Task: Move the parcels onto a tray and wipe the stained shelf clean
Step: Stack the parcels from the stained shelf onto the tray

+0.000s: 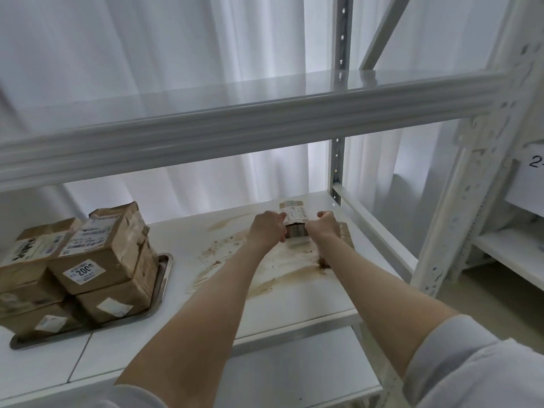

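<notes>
Two bare hands close on a small parcel at the back of a stained shelf. The left hand clasps its left side and the right hand its right, fingers curled against the cardboard (the fingertips are hidden behind the knuckles). The box is squarish brown card with a white printed label across its top, the print too small to read. Whether it rests on the board or is just clear of it cannot be told. It lies just beyond a brown smear that streaks and spatters the smooth white surface beneath both forearms. To the left on the same board, a shallow steel tray with rounded corners carries stacked parcels: creased, taped brown boxes, two layers high. One white sticker on them reads "200". A ribbed white metal beam crosses above. On the neighbouring rack at far right, a paper sign begins "2-". Pleated white curtains hang behind.
</notes>
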A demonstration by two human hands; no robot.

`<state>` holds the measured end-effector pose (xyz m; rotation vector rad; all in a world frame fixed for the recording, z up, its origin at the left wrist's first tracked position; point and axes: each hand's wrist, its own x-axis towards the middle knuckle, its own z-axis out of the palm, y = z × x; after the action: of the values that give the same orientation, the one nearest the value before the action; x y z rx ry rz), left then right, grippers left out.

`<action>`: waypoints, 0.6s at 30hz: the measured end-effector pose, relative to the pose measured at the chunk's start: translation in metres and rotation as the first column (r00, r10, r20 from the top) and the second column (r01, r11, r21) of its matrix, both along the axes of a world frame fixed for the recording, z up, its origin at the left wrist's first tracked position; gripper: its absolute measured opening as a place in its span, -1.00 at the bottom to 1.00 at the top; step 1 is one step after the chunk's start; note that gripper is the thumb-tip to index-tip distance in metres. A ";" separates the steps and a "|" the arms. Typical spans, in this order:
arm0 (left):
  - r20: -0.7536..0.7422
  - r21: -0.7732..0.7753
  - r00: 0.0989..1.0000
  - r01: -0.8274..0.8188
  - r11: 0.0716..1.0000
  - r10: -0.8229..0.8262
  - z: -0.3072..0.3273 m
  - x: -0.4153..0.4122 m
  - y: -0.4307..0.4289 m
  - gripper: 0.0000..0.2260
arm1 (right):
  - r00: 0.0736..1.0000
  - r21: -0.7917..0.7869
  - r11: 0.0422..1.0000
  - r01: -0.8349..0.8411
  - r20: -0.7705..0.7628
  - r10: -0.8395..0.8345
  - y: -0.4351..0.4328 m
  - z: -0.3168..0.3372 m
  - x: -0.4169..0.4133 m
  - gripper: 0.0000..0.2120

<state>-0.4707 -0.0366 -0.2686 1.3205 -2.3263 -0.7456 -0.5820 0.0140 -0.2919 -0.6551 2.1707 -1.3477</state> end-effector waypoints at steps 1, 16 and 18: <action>0.010 0.029 1.000 0.003 1.000 -0.003 -0.003 -0.007 0.004 -0.83 | 1.000 0.031 0.999 0.016 -0.019 -0.016 0.004 -0.004 -0.009 -0.57; -0.046 0.499 0.993 0.119 0.858 -0.111 -0.061 -0.075 -0.005 -0.89 | 0.999 0.289 0.957 0.024 -0.045 -0.012 0.002 -0.058 -0.069 -0.61; -0.032 0.510 0.997 0.080 0.856 -0.074 -0.060 -0.073 -0.010 -0.93 | 1.000 0.302 0.953 0.012 -0.026 -0.004 0.001 -0.058 -0.067 -0.66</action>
<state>-0.5440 -0.0470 -0.3290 1.4174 -2.2649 -1.4743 -0.6495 0.0148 -0.3500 -0.5451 2.3355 -0.9838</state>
